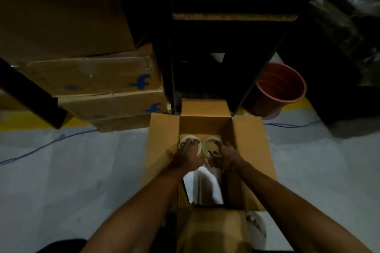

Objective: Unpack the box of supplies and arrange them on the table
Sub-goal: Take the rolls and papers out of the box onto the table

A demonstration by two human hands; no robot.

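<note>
Inside the open cardboard box (164, 150) on the floor, the left hand (188, 155) curls its fingers over the left tape roll (190, 144), lying flat. Just beside it, the right hand (228, 156) grips the rim of the right tape roll (209, 146), tilted. Each roll sits directly under its own hand at the box's far end, so lifting looks straight up.

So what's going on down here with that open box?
A person is bent over an open cardboard box on the floor, both arms reaching in. The left hand grips one roll of tape and the right hand grips the other roll beside it. Both rolls are inside the box, at its far end. Something white lies nearer in the box. Closed cartons are stacked to the left, and a reddish pot stands to the right.
</note>
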